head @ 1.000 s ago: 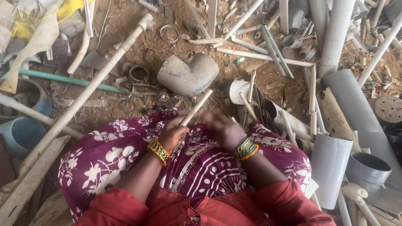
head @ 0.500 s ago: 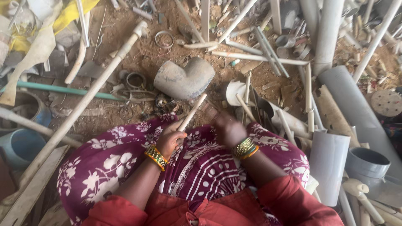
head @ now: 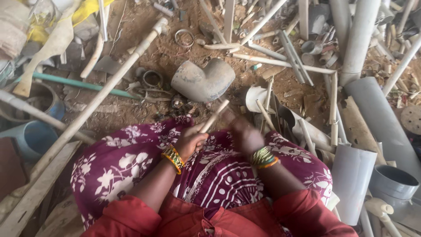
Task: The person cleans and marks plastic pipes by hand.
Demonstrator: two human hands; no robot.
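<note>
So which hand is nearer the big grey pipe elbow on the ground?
Left, narrowly. The left hand grips a thin pipe just below the elbow; the right hand, blurred, sits below and to its right.

head-worn view, steeply downward, close over lap

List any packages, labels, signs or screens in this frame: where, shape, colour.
No labels, signs or screens show.
Closest to packaging: yellow sheet, crumpled, top left among the pipes.
For context: left hand holds a thin pale stick over the lap; right hand is blurred beside it.
Grey pipe elbow lies on the dirt just beyond, unmarked.
</note>
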